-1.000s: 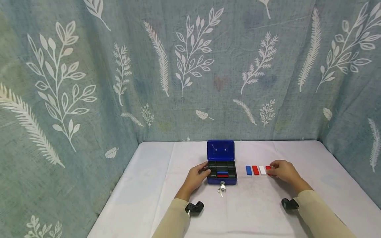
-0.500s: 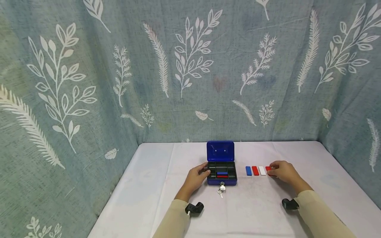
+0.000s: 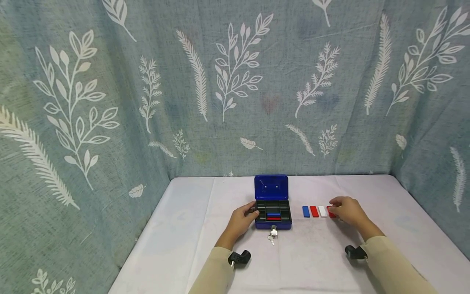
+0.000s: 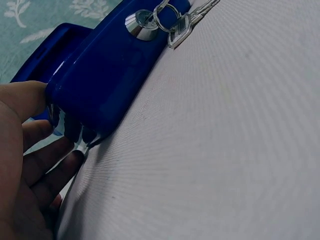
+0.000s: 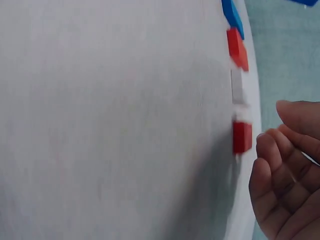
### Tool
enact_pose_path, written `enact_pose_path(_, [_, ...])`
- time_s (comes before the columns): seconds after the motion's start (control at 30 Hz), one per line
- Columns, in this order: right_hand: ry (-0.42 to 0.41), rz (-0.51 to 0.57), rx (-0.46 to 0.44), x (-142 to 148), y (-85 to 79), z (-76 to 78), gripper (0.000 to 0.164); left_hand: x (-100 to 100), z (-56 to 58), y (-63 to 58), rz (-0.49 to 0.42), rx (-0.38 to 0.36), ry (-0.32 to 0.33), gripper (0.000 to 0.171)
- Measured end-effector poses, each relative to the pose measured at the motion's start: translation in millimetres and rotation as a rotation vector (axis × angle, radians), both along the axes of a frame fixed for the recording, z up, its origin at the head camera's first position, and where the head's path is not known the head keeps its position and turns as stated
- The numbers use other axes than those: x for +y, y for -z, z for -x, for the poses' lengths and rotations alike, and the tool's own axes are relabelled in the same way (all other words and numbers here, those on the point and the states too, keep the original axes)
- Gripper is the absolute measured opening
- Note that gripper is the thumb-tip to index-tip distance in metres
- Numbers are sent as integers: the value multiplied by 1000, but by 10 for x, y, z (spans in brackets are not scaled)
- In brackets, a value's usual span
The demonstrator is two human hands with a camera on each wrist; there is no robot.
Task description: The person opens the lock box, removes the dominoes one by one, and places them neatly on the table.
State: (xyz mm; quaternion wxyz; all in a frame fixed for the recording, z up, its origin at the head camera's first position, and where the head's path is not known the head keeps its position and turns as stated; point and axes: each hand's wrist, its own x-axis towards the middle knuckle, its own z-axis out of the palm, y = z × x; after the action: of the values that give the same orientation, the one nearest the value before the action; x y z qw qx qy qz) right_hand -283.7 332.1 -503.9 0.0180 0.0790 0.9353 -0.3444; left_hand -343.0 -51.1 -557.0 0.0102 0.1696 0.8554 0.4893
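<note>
A blue cash box [image 3: 273,225] stands with its lid [image 3: 271,187] raised and a black tray [image 3: 284,206] inside. In the tray lie a blue block [image 3: 273,214] and a red block [image 3: 273,219]. My left hand [image 3: 240,220] rests against the box's left side, thumb at the upper edge, other fingers loosely extended along the side in the left wrist view. To the right lies a row of blocks: blue [image 3: 306,211], red [image 3: 314,211], white [image 3: 322,211] and an end red block [image 5: 242,137]. My right hand [image 5: 290,175] is just off that end block, fingers relaxed, holding nothing.
A key in the front lock [image 4: 142,25] has a ring with another key [image 4: 181,31] hanging from it. White cloth [image 3: 293,261] covers the table. Patterned blue-green fabric [image 3: 235,134] encloses the back and sides.
My right hand has drawn slightly up from the end red block, which it touched before. The left hand keeps its place at the box, and the view has shifted a little.
</note>
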Motion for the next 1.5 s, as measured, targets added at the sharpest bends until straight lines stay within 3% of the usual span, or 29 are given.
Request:
enact_pose_path(0.3, [-20,70,15,-279,-45,96,35,-24,23,-4,-1,19,-3,49])
enact_pose_path(0.67, [-82,55,86,-610,-78,197,32,-25,16,-42,9,16,1,49])
enact_pose_path(0.8, [-92,96,88,-712,-63,221,32,-17,11,-58,3,6,4,49])
enact_pose_path(1.1, [-134,51,158,-839,-60,239,28,-6,9,-41,-5,14,9,50])
enact_pose_path(1.5, [-188,120,184,-1075,-113,234,24,-7,9,-13,-9,13,2,50])
